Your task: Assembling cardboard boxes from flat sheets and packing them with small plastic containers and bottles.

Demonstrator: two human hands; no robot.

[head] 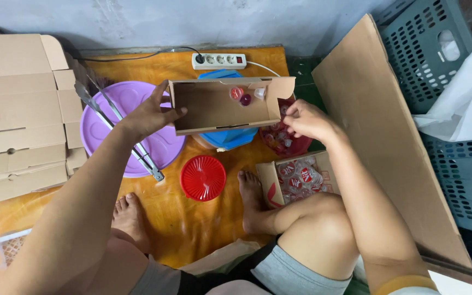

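A person sat barefoot on an orange-brown floor, holding a small open cardboard box above it. The left hand grasped the box's left end, thumb inside the wall and fingers wrapped behind. The right hand was at the box's right end beside the folded flap, fingers curled and pinched together; whether they held anything could not be told. Inside the box, near its upper right corner, lay a red jelly cup, a dark purple jelly cup touching it, and a clear cup just beside them.

Beneath the box stood a blue plastic container, with a red basin of small sealed cups next to it under the right hand. A purple round lid lay to the left with metal tongs resting across it. A red round ribbed lid lay near the person's feet, and an open carton of sealed cups sat by the right knee. Flat cardboard boxes were stacked at the floor's left edge, a white power strip lay against the wall at the far edge, a large cardboard sheet leaned at the right, and green plastic crates stood beyond it.
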